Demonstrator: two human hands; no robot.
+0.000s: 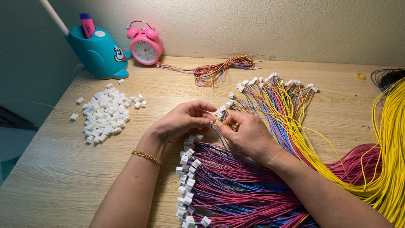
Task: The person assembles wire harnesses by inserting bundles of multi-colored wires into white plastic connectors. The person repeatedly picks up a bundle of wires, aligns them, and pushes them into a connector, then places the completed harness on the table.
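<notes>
My left hand (181,120) and my right hand (249,135) meet at the middle of the wooden table (59,169). The left fingertips pinch a small white plastic connector (211,123). The right fingers pinch the ends of thin coloured wires (228,123) right against that connector. Below the hands lies a bundle of pink and blue wires with white connectors fitted (187,185). Behind the hands another bundle of mixed coloured wires with connectors (274,90) fans out.
A heap of loose white connectors (105,114) lies at the left. A teal whale-shaped pen holder (97,52) and a pink alarm clock (145,46) stand by the wall. A coiled wire bunch (219,69) lies at the back. Long yellow wires (388,139) run down the right.
</notes>
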